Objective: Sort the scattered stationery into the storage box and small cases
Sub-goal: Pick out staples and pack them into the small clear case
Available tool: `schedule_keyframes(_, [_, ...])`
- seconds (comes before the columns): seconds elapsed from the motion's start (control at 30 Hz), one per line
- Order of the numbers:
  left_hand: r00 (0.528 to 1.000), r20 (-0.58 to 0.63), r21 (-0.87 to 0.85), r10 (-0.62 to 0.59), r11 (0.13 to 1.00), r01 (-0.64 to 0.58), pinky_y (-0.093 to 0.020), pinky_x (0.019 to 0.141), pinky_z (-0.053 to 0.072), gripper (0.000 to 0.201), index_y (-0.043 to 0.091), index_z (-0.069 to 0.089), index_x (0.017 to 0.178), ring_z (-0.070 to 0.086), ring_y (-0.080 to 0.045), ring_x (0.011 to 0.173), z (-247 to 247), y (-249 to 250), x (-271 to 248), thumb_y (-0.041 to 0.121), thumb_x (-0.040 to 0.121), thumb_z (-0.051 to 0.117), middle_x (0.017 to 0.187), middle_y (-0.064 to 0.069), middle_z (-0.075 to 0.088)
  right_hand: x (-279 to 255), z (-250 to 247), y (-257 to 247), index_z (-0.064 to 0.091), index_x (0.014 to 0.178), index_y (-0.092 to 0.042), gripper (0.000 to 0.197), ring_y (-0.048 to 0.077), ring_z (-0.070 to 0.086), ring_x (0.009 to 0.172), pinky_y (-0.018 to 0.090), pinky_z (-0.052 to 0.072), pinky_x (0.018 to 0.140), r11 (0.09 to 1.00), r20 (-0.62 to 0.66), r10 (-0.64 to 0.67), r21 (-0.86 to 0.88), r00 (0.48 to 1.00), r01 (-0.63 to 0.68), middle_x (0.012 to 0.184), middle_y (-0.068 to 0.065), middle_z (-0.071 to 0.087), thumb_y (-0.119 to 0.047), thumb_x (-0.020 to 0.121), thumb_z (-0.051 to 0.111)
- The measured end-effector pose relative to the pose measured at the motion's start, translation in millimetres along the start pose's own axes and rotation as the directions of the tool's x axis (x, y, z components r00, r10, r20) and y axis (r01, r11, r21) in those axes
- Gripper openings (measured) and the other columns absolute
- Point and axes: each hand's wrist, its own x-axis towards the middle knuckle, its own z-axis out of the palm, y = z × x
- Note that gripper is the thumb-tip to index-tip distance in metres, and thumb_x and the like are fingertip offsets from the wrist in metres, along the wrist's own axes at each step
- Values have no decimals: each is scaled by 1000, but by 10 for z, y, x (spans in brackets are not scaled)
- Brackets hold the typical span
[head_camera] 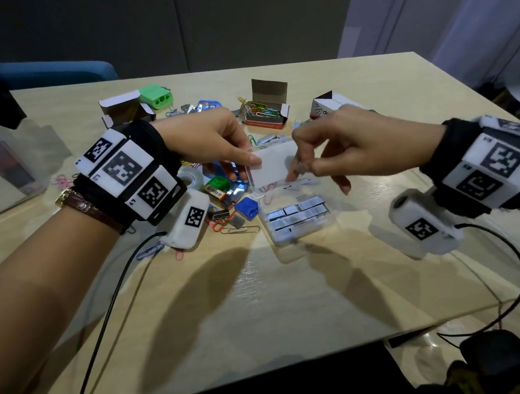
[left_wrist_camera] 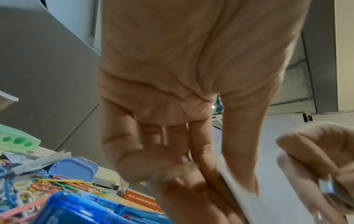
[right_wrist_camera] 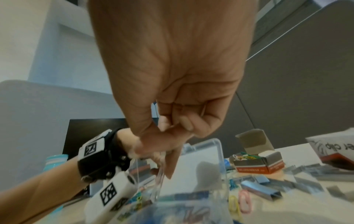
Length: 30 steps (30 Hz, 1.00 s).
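Motion blur hides what the right hand (right_wrist_camera: 172, 121) pinches.

Clear small case (head_camera: 288, 193) lies open, staples (head_camera: 299, 214) filling its base, lid upright

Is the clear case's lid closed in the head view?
No. The left hand holds the lid raised upright, and the staples in the clear case lie uncovered.
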Motion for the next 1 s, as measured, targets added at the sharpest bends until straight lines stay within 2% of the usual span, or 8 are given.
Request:
schedule_keyframes(0.17, [1000,-13,-33,3,999,-4,-26,60,50,33,11,70,84,66,-8,62,13,-9,16,43,82,60,71,3,73,26,-166,33,60,71,-10,20,5,71,67,23,56,65,998,-56,31,-62,998,-34,82,-3,75,-14,89,67])
schedule_keyframes(0.33, [993,-119,-46,-10,999,5,-24,55,49,61,11,71,91,68,-17,66,-75,7,21,65,74,49,80,-3,74,147,-453,174,61,76,-2,20,7,72,70,15,52,59,988,-161,149,67,976,-140,77,4,74,-14,82,76])
schedule_keyframes(0.5, [968,-252,-75,-20,997,1,-24,56,48,34,10,72,94,64,-9,62,-221,32,137,41,91,57,76,0,71,448,-557,429,66,87,-16,20,1,69,70,19,56,70,975,-253,172,-91,952,-201,77,-3,73,-15,75,82])
schedule_keyframes(0.6, [958,-280,-15,-61,998,59,-24,59,51,22,9,70,93,64,-11,67,-247,-50,272,29,91,63,80,-2,71,632,-523,569,73,79,-17,13,-8,63,60,11,49,61,948,-181,202,-209,962,-239,70,-10,70,-15,73,84])
schedule_keyframes(0.7, [944,-312,135,-107,979,156,-23,58,52,17,5,70,95,64,-15,69,-291,-117,424,22,89,68,88,-9,72,762,-429,623,77,85,-14,10,-1,68,65,14,52,62,959,-52,259,-103,964,-264,74,-5,73,-12,76,81])
schedule_keyframes(0.8, [939,-328,324,-103,921,214,-29,71,52,17,8,73,99,64,-20,85,-357,-90,554,19,87,71,101,-9,71,867,-358,628,75,93,-10,15,10,71,69,21,58,63,953,-18,302,-3,953,-302,79,3,74,-21,82,76])
schedule_keyframes(0.93, [966,-241,457,-91,868,195,-29,82,47,32,12,71,108,56,-16,93,-370,-15,704,27,81,77,107,-2,66,1025,-275,695,70,85,-8,24,18,70,69,22,53,56,885,-92,396,-226,914,-406,75,3,70,-30,82,77])
schedule_keyframes(1.0, [976,-182,489,-120,850,196,-28,77,47,34,10,71,106,58,-16,89,-340,9,763,30,79,78,105,-4,69,1087,-228,707,69,84,-11,30,19,66,72,24,50,57,830,-94,439,-338,894,-443,79,2,68,-38,77,80])
